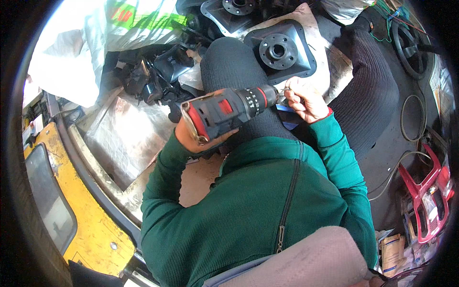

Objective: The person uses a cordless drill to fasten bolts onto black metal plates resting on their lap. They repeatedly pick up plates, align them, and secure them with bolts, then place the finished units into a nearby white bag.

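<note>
My left hand [188, 137] is closed round a black and red cordless drill [222, 112], held over my lap with its chuck toward the right. Just past the chuck, the thumb and fingers of my right hand [308, 101] are pinched together. Something small and thin shows at these fingertips, in line with the drill's nose, too small to make out. Beyond my knee lies a square black flanged part [278, 51] with a round hub and bolt holes. A similar flanged part [237, 6] sits farther away at the top.
Black plastic parts [153, 76] are piled left of my knee, beside clear plastic sheeting [131, 138] and a large white bag [71, 57]. A yellow panel [79, 201] stands at the left. On the right are a steering wheel [406, 52], a looped cable [404, 117] and a red plastic frame [425, 191].
</note>
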A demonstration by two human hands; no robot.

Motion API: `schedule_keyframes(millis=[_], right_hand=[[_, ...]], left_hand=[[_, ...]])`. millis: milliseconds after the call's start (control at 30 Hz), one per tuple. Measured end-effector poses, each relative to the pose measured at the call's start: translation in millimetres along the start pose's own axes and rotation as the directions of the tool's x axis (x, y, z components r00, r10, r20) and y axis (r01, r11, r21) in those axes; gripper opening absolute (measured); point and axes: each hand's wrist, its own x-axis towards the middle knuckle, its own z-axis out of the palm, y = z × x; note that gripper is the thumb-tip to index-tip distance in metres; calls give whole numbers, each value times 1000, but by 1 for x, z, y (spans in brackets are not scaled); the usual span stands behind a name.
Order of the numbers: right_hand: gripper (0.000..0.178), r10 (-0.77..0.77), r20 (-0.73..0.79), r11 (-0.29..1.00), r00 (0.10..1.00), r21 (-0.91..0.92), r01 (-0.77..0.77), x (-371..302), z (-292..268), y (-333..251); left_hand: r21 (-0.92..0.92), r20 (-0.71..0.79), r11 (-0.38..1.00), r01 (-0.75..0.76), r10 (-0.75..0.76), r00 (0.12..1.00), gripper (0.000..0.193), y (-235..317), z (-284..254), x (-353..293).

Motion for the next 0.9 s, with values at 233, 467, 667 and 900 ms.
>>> schedule_keyframes(millis=[233, 467, 667, 900], right_hand=[[15, 54, 48, 995, 997, -81, -50, 0, 2, -3], [17, -16, 20, 987, 1000, -159, 19, 2, 4, -2], [29, -35, 16, 985, 999, -170, 37, 1, 9, 0], [43, -221, -261, 961, 940, -223, 164, 10, 4, 5]], left_hand=[[52, 116, 999, -10, 4, 993, 62, -16, 7, -6], [158, -3, 985, -76, 77, 997, 67, 3, 7, -3], [35, -115, 998, 46, -42, 993, 70, 8, 13, -12], [-308, -98, 880, 362, -408, 908, 56, 14, 0, -8]])
